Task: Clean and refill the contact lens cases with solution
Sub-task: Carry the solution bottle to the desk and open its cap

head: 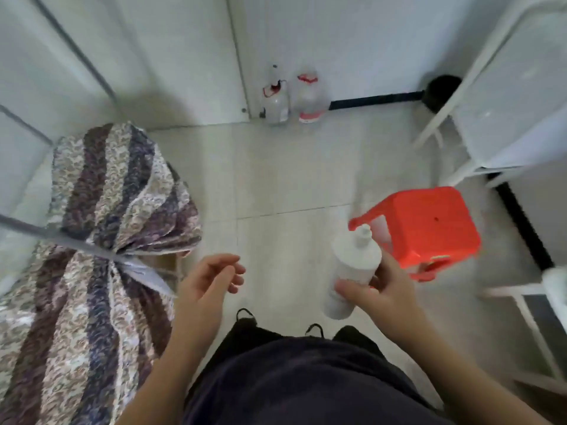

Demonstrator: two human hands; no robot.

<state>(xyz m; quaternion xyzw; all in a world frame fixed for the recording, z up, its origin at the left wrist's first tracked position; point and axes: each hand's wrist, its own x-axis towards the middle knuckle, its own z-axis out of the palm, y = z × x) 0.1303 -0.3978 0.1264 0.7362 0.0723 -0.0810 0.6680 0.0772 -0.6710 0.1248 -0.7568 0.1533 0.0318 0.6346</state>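
My right hand [377, 289] grips a white solution bottle [352, 265] around its lower body, nozzle cap pointing up and away, held above the floor in front of my waist. My left hand [208, 280] hovers to the left of the bottle with fingers loosely curled and holds nothing. No contact lens case shows anywhere in the head view.
An orange plastic stool [426, 231] stands on the tiled floor just right of the bottle. A patterned tied curtain [101, 240] hangs at the left. Two clear bottles [291, 99] stand by the far wall. A white metal frame [466, 118] rises at the right.
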